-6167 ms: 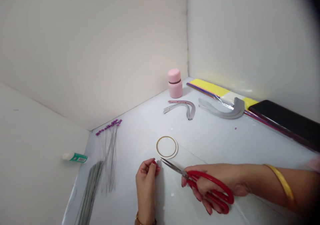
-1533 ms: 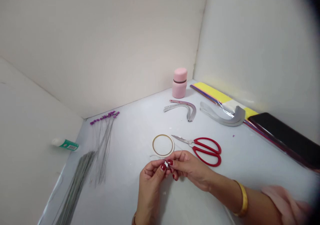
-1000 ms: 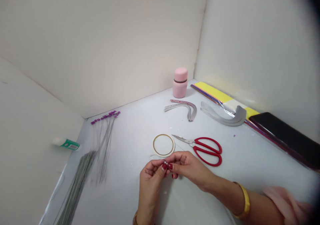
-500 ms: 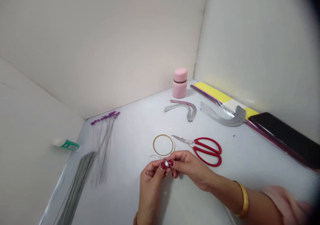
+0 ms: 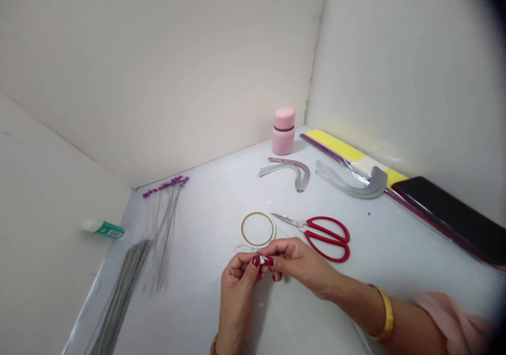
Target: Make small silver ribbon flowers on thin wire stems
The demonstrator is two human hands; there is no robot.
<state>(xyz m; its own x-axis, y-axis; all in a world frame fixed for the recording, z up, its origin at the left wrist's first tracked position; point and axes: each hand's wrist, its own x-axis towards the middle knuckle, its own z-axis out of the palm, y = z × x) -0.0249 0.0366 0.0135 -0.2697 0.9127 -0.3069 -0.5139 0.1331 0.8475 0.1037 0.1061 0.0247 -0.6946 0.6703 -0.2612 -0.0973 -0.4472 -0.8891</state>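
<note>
Between my fingertips is a small white piece (image 5: 262, 260), mostly covered by the fingers; it looks like folded or rolled paper, but I cannot tell exactly. My left hand (image 5: 240, 286) pinches it from the left with thumb and index finger. From the right, my right hand (image 5: 297, 264) pinches the same piece, the two thumbs almost meeting. A thin pale strip (image 5: 243, 246) pokes out behind the left fingers. Just beyond the hands lies a roll of narrow tape (image 5: 272, 236), flat on the table. Red-handled scissors (image 5: 326, 236) rest beside it, blades pointing left.
Purple-tipped wires (image 5: 168, 207) and a bundle of grey wires (image 5: 122, 297) lie left, near a green glue stick (image 5: 110, 230). Behind are a pink jar (image 5: 283, 132), curved pink and grey strips (image 5: 302, 173) and a grey curved bundle (image 5: 356, 187). Coloured paper (image 5: 336, 145) and a black phone (image 5: 450, 215) lie right.
My fingertips have shifted slightly on the small white piece, which shows at a different angle. Both hands otherwise stay in place, and the table things have not moved.
</note>
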